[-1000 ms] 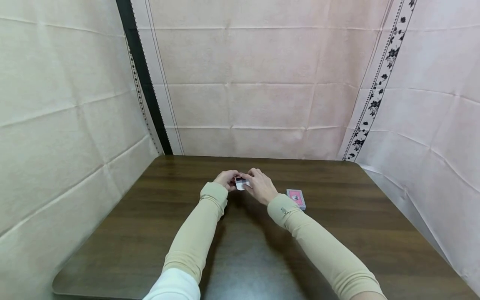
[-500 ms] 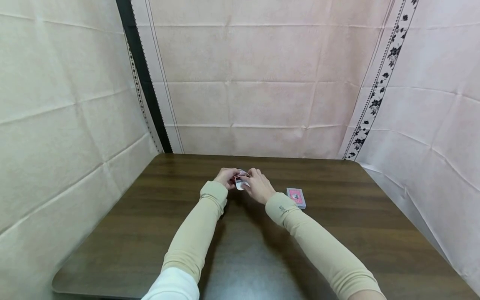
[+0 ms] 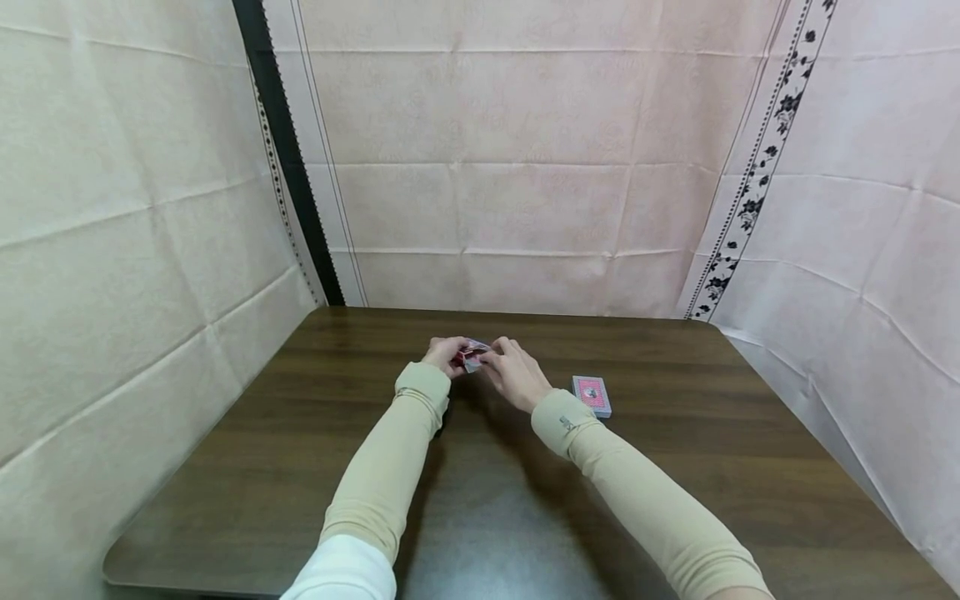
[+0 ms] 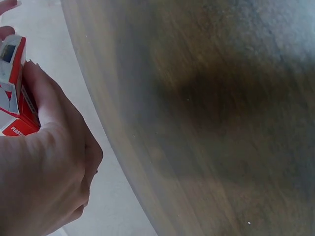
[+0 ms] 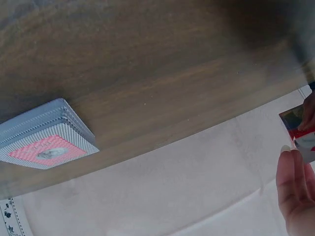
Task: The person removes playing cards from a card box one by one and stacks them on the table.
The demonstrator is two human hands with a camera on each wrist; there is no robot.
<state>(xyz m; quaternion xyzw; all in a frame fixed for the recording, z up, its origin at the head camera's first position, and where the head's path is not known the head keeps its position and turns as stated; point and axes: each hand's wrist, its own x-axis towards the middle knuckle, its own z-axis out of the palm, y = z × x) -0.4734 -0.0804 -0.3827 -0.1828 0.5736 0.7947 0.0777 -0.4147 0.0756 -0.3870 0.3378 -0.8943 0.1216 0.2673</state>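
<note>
- Gripping a small red-and-white rectangular carton point(image 4: 15, 88) in the left hand point(image 4: 51, 152), from its 9 o'clock side, just below the head view's centre, toward 6 o'clock.
- Holding the right hand point(image 3: 516, 375) at the carton's 4 o'clock side, with fingertips at its edge; impossible to tell whether pinching it.
- Turning a pale end toward 5 o'clock in the head view, with long axis too covered by fingers to read.
- Showing, at 4 o'clock on the brown wood-grain table point(image 3: 262, 492), a pink-backed, pale-bordered rectangular card deck point(image 3: 591, 396), lengthwise from 11 to 5 o'clock.
</note>
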